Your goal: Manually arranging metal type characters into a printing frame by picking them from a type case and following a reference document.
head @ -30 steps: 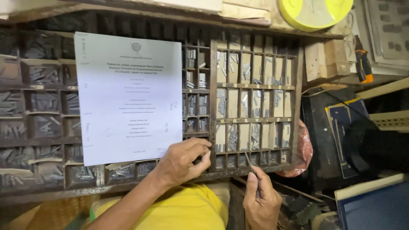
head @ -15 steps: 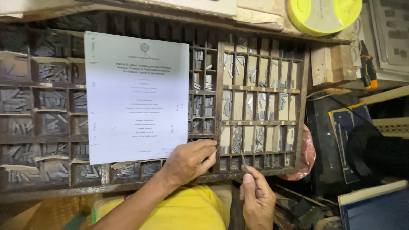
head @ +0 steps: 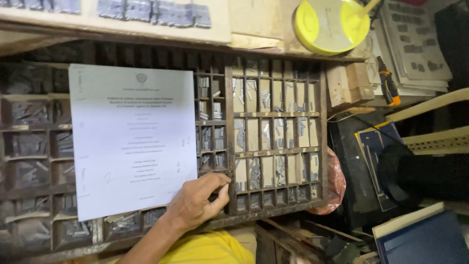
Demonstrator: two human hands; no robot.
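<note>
near the bottom edge of the wooden type case (head: 228,122), the left hand (head: 198,203) is reaching into a small compartment, its fingertips (head: 221,180) pinching narrowly together on the metal type pieces (head: 211,161) there; whether it is gripping one i cannot tell. a printed paper sheet (head: 133,142) is lying over the case's left half, just beside the hand. a yellow round lid (head: 328,24) is sitting above the case's top right corner.
</note>
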